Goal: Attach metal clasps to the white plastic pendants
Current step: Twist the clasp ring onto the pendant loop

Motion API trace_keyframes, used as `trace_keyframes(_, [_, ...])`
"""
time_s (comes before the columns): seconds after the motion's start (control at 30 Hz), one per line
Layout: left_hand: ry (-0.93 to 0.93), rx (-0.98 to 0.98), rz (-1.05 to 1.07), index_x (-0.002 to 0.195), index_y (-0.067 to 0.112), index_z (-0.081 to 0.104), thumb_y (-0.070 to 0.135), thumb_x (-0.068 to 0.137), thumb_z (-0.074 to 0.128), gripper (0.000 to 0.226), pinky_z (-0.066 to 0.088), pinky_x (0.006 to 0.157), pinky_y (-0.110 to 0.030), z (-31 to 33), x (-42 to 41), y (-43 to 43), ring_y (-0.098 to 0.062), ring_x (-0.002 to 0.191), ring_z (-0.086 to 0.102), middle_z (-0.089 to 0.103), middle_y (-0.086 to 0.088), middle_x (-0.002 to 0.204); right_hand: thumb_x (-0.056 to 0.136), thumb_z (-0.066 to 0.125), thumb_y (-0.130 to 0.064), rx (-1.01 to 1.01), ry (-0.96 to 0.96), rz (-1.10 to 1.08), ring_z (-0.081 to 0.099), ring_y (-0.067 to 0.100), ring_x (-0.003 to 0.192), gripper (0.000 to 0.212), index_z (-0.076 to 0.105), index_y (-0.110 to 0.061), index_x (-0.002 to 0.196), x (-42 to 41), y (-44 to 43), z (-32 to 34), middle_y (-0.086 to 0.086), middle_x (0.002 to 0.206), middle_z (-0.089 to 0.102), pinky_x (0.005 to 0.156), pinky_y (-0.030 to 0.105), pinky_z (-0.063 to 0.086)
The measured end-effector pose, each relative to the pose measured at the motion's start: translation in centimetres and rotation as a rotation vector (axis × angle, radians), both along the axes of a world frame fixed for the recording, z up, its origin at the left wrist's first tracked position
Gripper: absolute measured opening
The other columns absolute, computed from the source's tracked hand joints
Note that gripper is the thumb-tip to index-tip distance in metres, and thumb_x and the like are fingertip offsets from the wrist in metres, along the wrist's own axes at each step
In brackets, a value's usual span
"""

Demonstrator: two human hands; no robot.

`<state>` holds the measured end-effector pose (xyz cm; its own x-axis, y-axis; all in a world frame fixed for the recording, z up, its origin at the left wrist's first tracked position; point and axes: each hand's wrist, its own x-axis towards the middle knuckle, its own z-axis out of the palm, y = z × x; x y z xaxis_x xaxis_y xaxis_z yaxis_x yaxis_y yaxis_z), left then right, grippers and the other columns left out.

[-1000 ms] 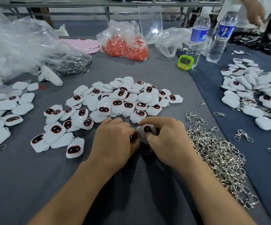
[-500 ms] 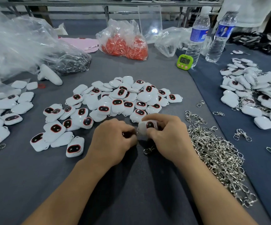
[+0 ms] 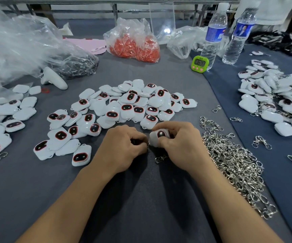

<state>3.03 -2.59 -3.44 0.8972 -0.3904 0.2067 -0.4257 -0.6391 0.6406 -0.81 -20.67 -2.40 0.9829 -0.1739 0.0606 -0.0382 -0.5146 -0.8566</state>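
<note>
Holding one white pendant [image 3: 159,137] up off the desk [image 3: 141,199], the right hand [image 3: 180,144] has its fingers and thumb wrapped round it; the left hand [image 3: 122,148] sits right against it, fingers curled tight at the pendant's left edge, where it seems to pinch the top of a metal clasp [image 3: 160,158]; the rest of that clasp hangs down between the two hands, just over the desk. A moment ago the pendant's dark face was half hidden; now it is turned up more and easy to see; both hands have moved a little nearer the big pile of pendants [image 3: 133,106]. I think this means the clasp is being hooked on right now and is nearly on; fingers hide the join, so I cannot tell if it is done; the heap of clasps [image 3: 234,163] lies just right of the right hand.
</note>
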Motion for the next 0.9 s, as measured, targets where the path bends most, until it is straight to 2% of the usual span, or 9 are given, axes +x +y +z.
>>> trace_keyframes(0.1, [0.019, 0.008, -0.014, 0.086, 0.036, 0.078, 0.029, 0.078, 0.078, 0.011, 0.045, 0.072, -0.028, 0.1, 0.0, 0.0, -0.004, 0.081, 0.058, 0.068, 0.014, 0.078, 0.081, 0.070, -0.011, 0.035, -0.004, -0.035, 0.057, 0.001, 0.056, 0.028, 0.079, -0.037, 0.089, 0.0, 0.1, 0.0, -0.019, 0.058, 0.064, 0.051, 0.010, 0.040])
trace_keyframes(0.23, [0.001, 0.028, -0.007, 0.084, 0.035, 0.078, 0.031, 0.076, 0.075, 0.009, 0.046, 0.073, -0.034, 0.0, -0.1, -0.1, -0.006, 0.078, 0.057, 0.066, 0.012, 0.078, 0.081, 0.072, -0.012, 0.005, 0.017, -0.012, 0.060, 0.002, 0.061, 0.029, 0.078, -0.039, 0.090, 0.1, 0.0, 0.1, -0.014, 0.068, 0.071, 0.058, 0.017, 0.050])
trace_keyframes(0.33, [-0.031, 0.054, 0.010, 0.085, 0.036, 0.077, 0.040, 0.074, 0.069, 0.014, 0.043, 0.068, -0.026, -0.1, -0.2, -0.2, -0.004, 0.077, 0.055, 0.064, 0.013, 0.075, 0.083, 0.074, -0.015, -0.012, 0.018, -0.012, 0.063, 0.002, 0.065, 0.026, 0.078, -0.040, 0.090, 0.1, -0.1, 0.2, -0.015, 0.070, 0.072, 0.061, 0.016, 0.051])
trace_keyframes(0.4, [-0.053, 0.059, 0.015, 0.084, 0.035, 0.076, 0.043, 0.073, 0.065, 0.018, 0.038, 0.065, -0.020, -0.1, -0.3, -0.1, -0.003, 0.080, 0.053, 0.062, 0.012, 0.074, 0.082, 0.073, -0.015, -0.021, 0.004, -0.003, 0.062, 0.000, 0.064, 0.024, 0.078, -0.039, 0.087, 0.0, 0.0, 0.3, -0.020, 0.066, 0.069, 0.058, 0.011, 0.046])
trace_keyframes(0.47, [-0.075, 0.071, 0.013, 0.083, 0.033, 0.076, 0.039, 0.076, 0.070, 0.011, 0.037, 0.065, -0.020, -0.1, -0.4, -0.1, -0.004, 0.079, 0.053, 0.061, 0.011, 0.074, 0.081, 0.073, -0.015, -0.022, -0.001, 0.003, 0.062, -0.001, 0.064, 0.024, 0.078, -0.038, 0.085, -0.1, 0.1, 0.4, -0.022, 0.065, 0.068, 0.056, 0.010, 0.044])
trace_keyframes(0.6, [-0.125, 0.098, 0.021, 0.084, 0.033, 0.077, 0.034, 0.079, 0.074, 0.006, 0.036, 0.065, -0.022, -0.2, -0.7, -0.2, -0.006, 0.076, 0.050, 0.060, 0.011, 0.073, 0.080, 0.074, -0.013, -0.010, 0.020, 0.006, 0.066, 0.002, 0.069, 0.026, 0.079, -0.037, 0.085, 0.0, 0.0, 0.6, -0.013, 0.073, 0.074, 0.067, 0.022, 0.054])
trace_keyframes(0.7, [-0.149, 0.122, 0.033, 0.087, 0.034, 0.077, 0.035, 0.081, 0.075, 0.007, 0.037, 0.066, -0.028, -0.1, -0.8, -0.4, -0.007, 0.075, 0.050, 0.060, 0.012, 0.074, 0.080, 0.072, -0.010, -0.008, 0.035, 0.024, 0.066, 0.004, 0.069, 0.028, 0.078, -0.037, 0.084, 0.0, -0.1, 0.6, -0.011, 0.073, 0.074, 0.068, 0.025, 0.057])
trace_keyframes(0.8, [-0.183, 0.156, 0.036, 0.086, 0.033, 0.077, 0.035, 0.082, 0.075, 0.005, 0.038, 0.066, -0.030, 0.0, -1.0, -0.5, -0.009, 0.075, 0.050, 0.060, 0.012, 0.074, 0.079, 0.068, -0.009, -0.016, 0.041, 0.036, 0.063, 0.002, 0.064, 0.031, 0.077, -0.038, 0.084, 0.0, -0.2, 0.5, -0.014, 0.070, 0.072, 0.061, 0.019, 0.052])
trace_keyframes(0.9, [-0.287, 0.187, 0.025, 0.080, 0.023, 0.077, 0.030, 0.082, 0.076, 0.007, 0.045, 0.064, -0.035, 0.0, -1.4, -0.6, -0.013, 0.073, 0.051, 0.063, 0.007, 0.071, 0.076, 0.068, -0.010, -0.011, 0.046, 0.041, 0.059, 0.000, 0.058, 0.031, 0.077, -0.039, 0.085, 0.1, -0.1, 0.3, -0.017, 0.064, 0.069, 0.054, 0.010, 0.041])
